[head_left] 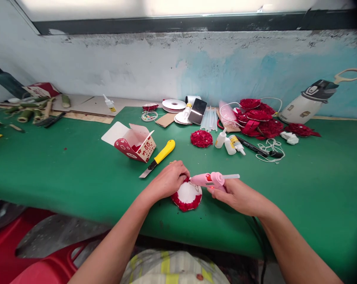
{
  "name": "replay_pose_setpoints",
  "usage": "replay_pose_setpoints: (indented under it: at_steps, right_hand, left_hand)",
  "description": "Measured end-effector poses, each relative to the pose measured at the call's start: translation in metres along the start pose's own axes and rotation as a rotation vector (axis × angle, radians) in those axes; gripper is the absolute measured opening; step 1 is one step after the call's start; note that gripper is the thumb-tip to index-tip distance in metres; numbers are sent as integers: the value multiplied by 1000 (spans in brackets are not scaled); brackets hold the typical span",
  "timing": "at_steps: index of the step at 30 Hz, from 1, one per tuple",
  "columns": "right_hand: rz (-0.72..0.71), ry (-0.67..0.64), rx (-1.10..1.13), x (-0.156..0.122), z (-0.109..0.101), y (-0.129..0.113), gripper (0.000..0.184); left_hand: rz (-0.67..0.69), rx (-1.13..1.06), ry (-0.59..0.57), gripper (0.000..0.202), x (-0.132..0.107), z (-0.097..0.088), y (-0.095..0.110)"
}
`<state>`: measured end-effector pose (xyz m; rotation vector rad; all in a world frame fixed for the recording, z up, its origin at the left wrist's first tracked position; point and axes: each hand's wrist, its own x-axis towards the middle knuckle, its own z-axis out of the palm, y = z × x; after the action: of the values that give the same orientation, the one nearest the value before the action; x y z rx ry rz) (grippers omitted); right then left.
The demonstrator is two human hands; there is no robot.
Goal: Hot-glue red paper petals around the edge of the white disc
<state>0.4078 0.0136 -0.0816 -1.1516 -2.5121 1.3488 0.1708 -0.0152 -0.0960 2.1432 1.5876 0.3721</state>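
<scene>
My right hand (pixel 236 195) is wrapped round a pink glue gun (pixel 209 180) with a clear glue stick poking out of its back. Its nozzle points left at a round red piece with a white centre (pixel 186 196) lying near the front edge of the green table (pixel 62 165). My left hand (pixel 170 179) has its fingers curled and pinches the upper left edge of that round piece, right by the nozzle.
A yellow utility knife (pixel 160 156) and an open red and white box (pixel 134 144) lie just beyond my left hand. Farther back are a red rosette (pixel 201 138), glue bottles (pixel 229 143), clear glue sticks (pixel 209 118), a phone (pixel 197 111), ribbon spools (pixel 174 105), a heap of red rosettes (pixel 257 118), white cord (pixel 270 149) and a jug (pixel 307 103). Bamboo pieces (pixel 27 112) lie far left.
</scene>
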Motion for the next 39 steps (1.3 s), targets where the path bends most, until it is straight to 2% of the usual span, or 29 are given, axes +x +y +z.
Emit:
replay_pose_setpoints:
  at_steps: [30, 39]
  right_hand:
    - [-149, 106, 11, -3, -1, -5, 23]
    - [-137, 71, 35, -6, -9, -6, 22]
  left_hand:
    - [34, -28, 43, 19, -5, 2, -1]
    - [16, -29, 45, 20, -5, 4, -4]
